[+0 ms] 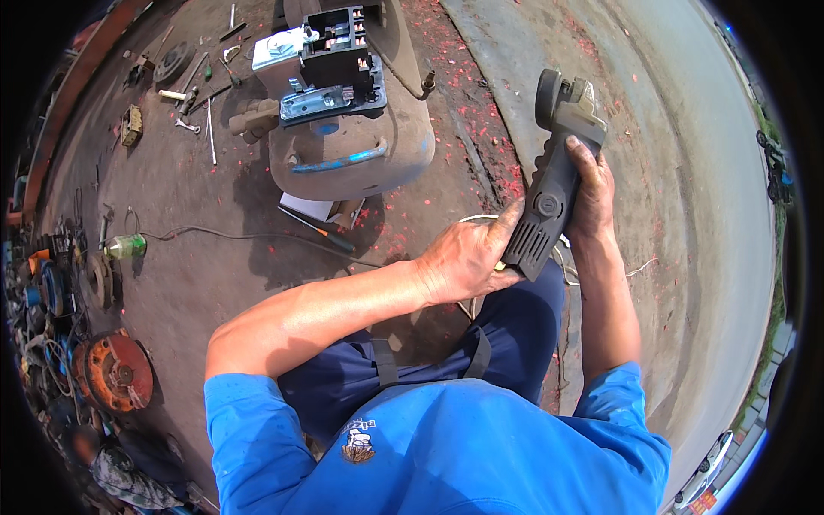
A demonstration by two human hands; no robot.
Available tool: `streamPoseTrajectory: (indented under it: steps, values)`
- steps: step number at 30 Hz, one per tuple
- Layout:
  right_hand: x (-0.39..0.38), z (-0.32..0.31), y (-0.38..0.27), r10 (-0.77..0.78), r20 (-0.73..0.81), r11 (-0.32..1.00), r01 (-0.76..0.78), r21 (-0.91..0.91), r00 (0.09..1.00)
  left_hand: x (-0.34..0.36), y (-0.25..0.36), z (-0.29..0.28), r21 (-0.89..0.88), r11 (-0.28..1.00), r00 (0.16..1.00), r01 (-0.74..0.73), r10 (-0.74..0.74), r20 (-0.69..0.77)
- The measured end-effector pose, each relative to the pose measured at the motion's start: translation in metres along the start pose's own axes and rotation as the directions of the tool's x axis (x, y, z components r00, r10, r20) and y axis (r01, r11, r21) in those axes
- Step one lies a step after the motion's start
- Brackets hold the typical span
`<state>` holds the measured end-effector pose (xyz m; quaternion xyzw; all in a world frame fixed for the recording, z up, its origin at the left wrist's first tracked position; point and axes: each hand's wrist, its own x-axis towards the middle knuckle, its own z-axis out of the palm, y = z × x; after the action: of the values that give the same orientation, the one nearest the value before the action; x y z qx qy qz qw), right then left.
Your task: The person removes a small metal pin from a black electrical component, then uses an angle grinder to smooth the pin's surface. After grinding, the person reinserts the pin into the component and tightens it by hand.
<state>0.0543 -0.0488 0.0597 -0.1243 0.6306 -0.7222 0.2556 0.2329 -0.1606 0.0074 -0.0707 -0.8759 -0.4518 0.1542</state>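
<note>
Blue shirt (463, 446), fingers (584, 161) around grinder (546, 190), tank edge (422, 142) apart

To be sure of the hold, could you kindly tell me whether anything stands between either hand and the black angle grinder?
Nothing visible separates the right hand from the angle grinder; at the left hand, a small yellow piece shows beside the tool's rear end, possibly between them.
</note>
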Motion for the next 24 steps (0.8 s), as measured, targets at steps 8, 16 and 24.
streamPoseTrajectory:
  steps: [8, 16, 24]
  values:
    - [-0.009, -0.003, -0.003, -0.086, 0.057, 0.988, 0.093, -0.127, 0.995, -0.016, 0.034, 0.035, -0.148, 0.931, 0.943, 0.334, -0.327, 0.065]
    - [-0.007, -0.007, -0.004, -0.013, 0.056, 0.986, 0.022, -0.163, 0.998, -0.019, 0.036, 0.059, -0.196, 0.931, 0.949, 0.307, -0.315, -0.012]
    - [-0.008, -0.007, -0.019, -0.001, 0.106, 0.958, 0.031, -0.285, 0.994, -0.013, 0.047, 0.046, -0.200, 0.921, 0.943, 0.334, -0.330, 0.050]
